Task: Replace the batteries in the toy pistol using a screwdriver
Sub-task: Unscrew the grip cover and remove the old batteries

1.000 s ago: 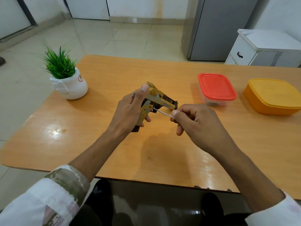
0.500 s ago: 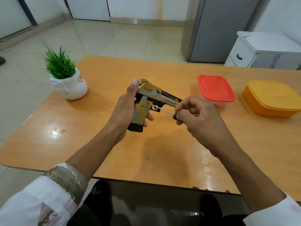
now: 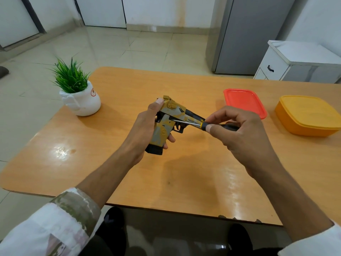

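A glossy orange-brown wooden bench (image 3: 184,182) with rounded corners stretches across in front of me, standing on a pale tiled floor (image 3: 129,48). Ceiling light glares off its left part. At the bench's far left corner stands a green plastic grass plant in a round white pot (image 3: 81,102). Behind the bench on the right is a tall grey metal cabinet (image 3: 249,34), and right of that a low white cupboard with a black drawer handle (image 3: 287,61).

Two closed tubs sit on the right of the bench, near each other but apart. One is a clear plastic box with a red lid (image 3: 243,102). To its right is an orange-yellow plastic box with a matching lid (image 3: 306,115). I cannot tell what either holds.

Over the middle of the bench my left hand (image 3: 144,130) wraps round the grip of the toy pistol (image 3: 166,124) from the left, thumb up along its rear and fingertips showing at the front of the grip. The pistol is yellow with worn grey patches. It has a black magazine base, a black trigger and printed lettering along the slide, with the muzzle pointing right. My right hand (image 3: 239,133) curls round the black handle of a small screwdriver with a yellow collar (image 3: 203,125), pinching it between thumb and fingers. Its thin metal shaft slants left, the tip meeting the pistol's side just above the grip.
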